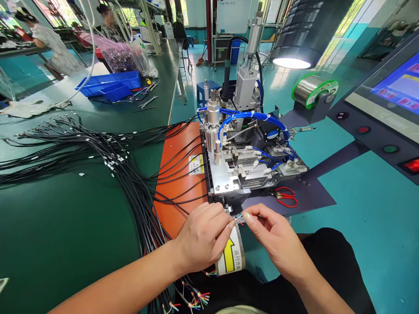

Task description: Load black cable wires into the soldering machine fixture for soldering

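Note:
Between my two hands are the thin coloured wires (239, 216) at the stripped end of a cable. My left hand (207, 233) is closed on that cable end, its fingers hiding most of the black sheath. The thumb and forefinger of my right hand (273, 233) pinch the tips of the wires. Both hands are in front of a metal soldering machine (225, 174), above a white plate with a yellow arrow (231, 257). Black cables (131, 192) run in a thick bundle beside my left arm, with more coloured wire ends (198, 300) hanging below it.
An orange sloped plate (176, 161) carries several cables into the machine. Red-handled scissors (286, 197) lie on its base. A solder spool (314, 90), a control panel (386, 100) and a lamp (294, 43) stand right. Blue bins (111, 83) and wrenches (148, 101) are on the green table (65, 240).

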A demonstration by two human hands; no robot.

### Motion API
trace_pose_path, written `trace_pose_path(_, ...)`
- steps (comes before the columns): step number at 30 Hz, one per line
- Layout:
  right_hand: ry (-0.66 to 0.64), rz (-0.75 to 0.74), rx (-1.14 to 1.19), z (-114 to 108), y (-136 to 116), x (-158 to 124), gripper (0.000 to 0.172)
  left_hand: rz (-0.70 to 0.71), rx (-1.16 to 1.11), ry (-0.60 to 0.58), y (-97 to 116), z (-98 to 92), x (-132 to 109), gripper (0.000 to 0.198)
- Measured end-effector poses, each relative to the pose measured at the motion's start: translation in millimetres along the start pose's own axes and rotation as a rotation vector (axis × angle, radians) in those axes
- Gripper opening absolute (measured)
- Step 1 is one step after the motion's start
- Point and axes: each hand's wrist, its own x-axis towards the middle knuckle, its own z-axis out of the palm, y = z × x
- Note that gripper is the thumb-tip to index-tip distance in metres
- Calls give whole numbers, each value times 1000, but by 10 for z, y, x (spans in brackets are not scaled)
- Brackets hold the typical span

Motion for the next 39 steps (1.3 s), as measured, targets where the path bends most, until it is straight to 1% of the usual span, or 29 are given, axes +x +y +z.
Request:
trace_pose_path(3,75,-7,-36,36,-7,-40,30,-1,8,0,-6,5,0,25)
trace_pose_path(6,137,-85,-122,95,-13,-87,24,1,12,1,-13,15,-2,25)
trace_pose_path(8,191,-205,-224,149,0,-110,18,-1,11,6,-18,26,-8,25)
trace_pose_path(11,239,-438,-408,239,64,-129,11,-18,11,34,-27,50,-28,26)
trace_pose_path(12,248,-500,-460,269,97,-131,12,-31,5,45,-28,57,-34,26)
trace_pose_path(14,273,-569,-531,331,165,-129,17,-69,-27,64,-28,66,-43,25)
trace_pose_path(18,376,-600,-523,444,240,-108,22,-142,-134,90,-11,42,-28,24)
trace_pose_path(21,431,-550,-377,489,208,-70,16,-180,-211,92,3,-1,-1,24)
trace_pose_path(23,409,-458,-221,481,165,-33,10,-189,-255,95,7,-24,12,23)
trace_pose_path(26,291,-282,-9,408,114,26,18,-180,-270,95,4,-31,15,23)
trace_pose_path(30,107,-84,199,277,106,67,25,-141,-200,48,-10,4,0,23)
trace_pose_path(34,4,7,342,209,131,50,29,-133,-178,19,-19,31,-9,24)
trace_pose_path(39,-54,84,462,179,153,24,29,-123,-182,14,-18,27,-5,24)
